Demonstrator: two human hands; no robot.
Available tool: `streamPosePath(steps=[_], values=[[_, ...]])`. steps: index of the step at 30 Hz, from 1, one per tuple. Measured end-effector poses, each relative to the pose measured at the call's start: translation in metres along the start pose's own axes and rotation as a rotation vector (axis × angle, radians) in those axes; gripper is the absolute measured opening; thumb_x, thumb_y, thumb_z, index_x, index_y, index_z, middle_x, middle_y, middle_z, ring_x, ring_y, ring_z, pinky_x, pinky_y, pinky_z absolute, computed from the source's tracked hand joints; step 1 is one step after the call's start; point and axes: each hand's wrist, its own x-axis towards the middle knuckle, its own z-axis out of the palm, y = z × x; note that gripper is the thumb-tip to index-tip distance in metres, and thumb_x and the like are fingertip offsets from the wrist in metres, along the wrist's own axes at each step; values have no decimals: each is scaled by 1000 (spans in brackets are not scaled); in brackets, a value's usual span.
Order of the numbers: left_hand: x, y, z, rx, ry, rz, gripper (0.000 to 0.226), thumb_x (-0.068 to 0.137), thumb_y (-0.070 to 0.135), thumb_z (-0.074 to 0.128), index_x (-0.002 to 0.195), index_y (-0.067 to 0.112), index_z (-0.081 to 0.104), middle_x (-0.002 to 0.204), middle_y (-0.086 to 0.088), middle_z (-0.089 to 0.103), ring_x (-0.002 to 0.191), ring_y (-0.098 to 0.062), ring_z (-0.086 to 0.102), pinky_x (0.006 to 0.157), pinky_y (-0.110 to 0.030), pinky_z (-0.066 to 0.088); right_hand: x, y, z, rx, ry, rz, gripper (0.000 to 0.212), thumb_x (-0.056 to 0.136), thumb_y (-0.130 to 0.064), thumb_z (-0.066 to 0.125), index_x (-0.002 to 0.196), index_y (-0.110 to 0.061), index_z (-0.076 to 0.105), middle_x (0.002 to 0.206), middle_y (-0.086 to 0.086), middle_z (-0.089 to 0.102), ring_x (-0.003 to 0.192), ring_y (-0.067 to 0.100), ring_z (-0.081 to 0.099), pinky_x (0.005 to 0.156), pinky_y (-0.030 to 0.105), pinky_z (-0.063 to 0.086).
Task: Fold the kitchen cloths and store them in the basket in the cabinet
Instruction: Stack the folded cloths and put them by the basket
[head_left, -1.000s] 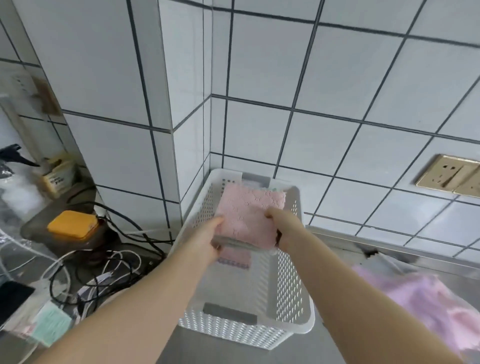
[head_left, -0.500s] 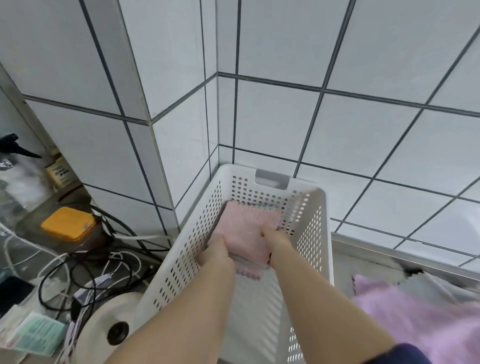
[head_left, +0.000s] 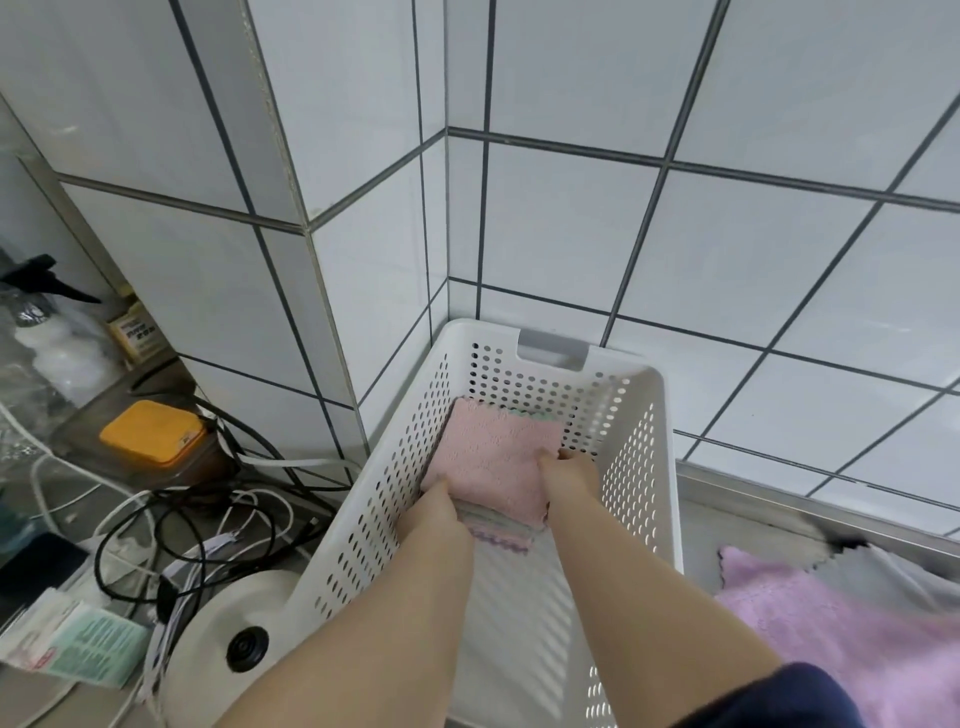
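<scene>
At far left, a spray bottle (head_left: 39, 306), an orange-lidded box (head_left: 151, 432) and a tangle of cables (head_left: 197, 512) beside the tiled corner. Then the white perforated basket (head_left: 647, 467), tucked against the wall. Inside it, toward the far end, a small stack of folded cloths (head_left: 493, 457) with the pink one on top and purple and green edges peeping out beneath. Left hand (head_left: 439, 512) at the stack's near left corner, fingers tucked under or against the pile (hidden from here, so cannot tell how tightly curled). Right hand (head_left: 566, 475) at the right edge, thumb on top and fingers wrapped down the side, pinching the pile. Probably setting the stack down on the basket floor. Soft, light, floppy stuff, likely to slump or unfold if lifted by one corner; best taken from both sides with fingers underneath and thumbs pressing the layers together. Further right, on the counter just beside the basket, a purple cloth (head_left: 810, 639) and a grey one (head_left: 883, 566), spread loose and not yet folded.
</scene>
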Motion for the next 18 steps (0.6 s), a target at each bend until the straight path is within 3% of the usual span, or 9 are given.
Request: streamPosePath(steps=[1, 3, 4, 6, 8, 11, 13, 16, 18], values=[[0, 0, -1, 37, -31, 3, 43, 89, 19, 60, 128, 4, 48, 131, -17, 52, 114, -30, 55, 72, -30, 43, 0, -1, 0, -9, 1, -11, 42, 92, -24, 52, 133, -15, 50, 101, 4, 61, 60, 15, 51, 74, 35, 52], [2, -2, 0, 89, -51, 27, 41, 89, 20, 60, 124, 1, 52, 126, -17, 57, 105, -28, 60, 67, -28, 41, 1, -1, -1, -29, 4, -49, 31, 92, -21, 50, 122, -20, 58, 91, 4, 62, 58, 17, 49, 64, 32, 47], [-1, -2, 0, 96, -52, 43, 35, 88, 19, 61, 118, 1, 55, 115, -16, 62, 93, -25, 60, 68, -27, 42, 1, -2, -2, -50, 5, -60, 22, 92, -20, 49, 110, -21, 61, 85, 3, 61, 56, 16, 47, 59, 30, 42], [-4, -1, 4, 119, 32, 74, 15, 87, 16, 62, 84, 3, 56, 75, -9, 68, 72, -23, 54, 73, -29, 47, 4, 0, -2, -73, 12, -89, 26, 92, -20, 49, 114, -16, 62, 99, 6, 65, 61, 16, 49, 61, 29, 44], [-5, 2, 8, 129, 75, 101, 31, 87, 18, 64, 65, 6, 47, 48, 1, 60, 63, -21, 50, 82, -34, 52, 3, -1, -3, -90, 35, -127, 27, 93, -19, 49, 117, -17, 61, 106, 6, 65, 63, 15, 51, 59, 27, 45], [-11, 3, 10, 59, 83, 83, 31, 86, 21, 67, 65, 11, 47, 67, -4, 52, 61, -18, 48, 76, -35, 52, 0, -3, -1, -101, 82, -150, 26, 94, -18, 46, 116, -20, 60, 92, 1, 59, 57, 12, 49, 46, 20, 31], [-13, 2, 8, 40, 85, 87, 26, 88, 22, 65, 69, 9, 51, 72, -5, 53, 63, -20, 51, 67, -32, 51, 1, -3, 0, -108, 66, -142, 28, 95, -20, 46, 120, -21, 58, 102, 1, 64, 61, 14, 50, 46, 21, 29], [-16, 2, 7, 32, 74, 47, 21, 92, 23, 58, 104, 6, 52, 91, -7, 53, 85, -27, 58, 75, -37, 52, 2, -6, 0, -124, -5, -97, 32, 95, -19, 46, 125, -19, 57, 104, 5, 66, 57, 14, 47, 50, 23, 34], [-21, 1, 4, 6, 56, -28, 28, 91, 25, 58, 112, 10, 47, 93, -8, 51, 80, -23, 52, 71, -36, 51, 3, -7, -1, -95, -20, -62, 34, 94, -18, 47, 127, -18, 55, 96, 4, 64, 55, 13, 46, 51, 24, 35]])
